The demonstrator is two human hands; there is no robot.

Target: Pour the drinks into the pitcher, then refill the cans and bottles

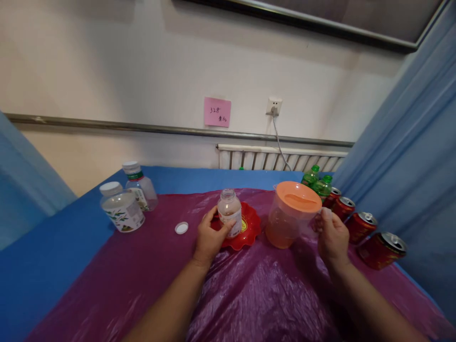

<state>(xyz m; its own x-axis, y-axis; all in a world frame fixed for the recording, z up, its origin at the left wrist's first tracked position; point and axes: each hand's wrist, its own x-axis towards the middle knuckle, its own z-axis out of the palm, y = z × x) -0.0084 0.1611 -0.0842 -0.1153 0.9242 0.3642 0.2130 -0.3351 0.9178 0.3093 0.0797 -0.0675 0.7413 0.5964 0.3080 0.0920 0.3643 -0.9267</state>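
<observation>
Left hand [208, 237] wrapped round a small clear bottle [230, 213], uncapped and upright on a scalloped red plate [249, 232]; right hand [331, 235] closed on the handle of a translucent orange pitcher [290, 214], lid on, standing just right of the plate with liquid low inside. Cap off already, white cap [181, 228] lying on the crinkled purple plastic sheet [249, 294] over the blue bench [53, 256], pitcher not yet tipped, by the look of it. Further out: two capped jars [123, 209] left, red cans [381, 247] and green bottles [322, 184] right
</observation>
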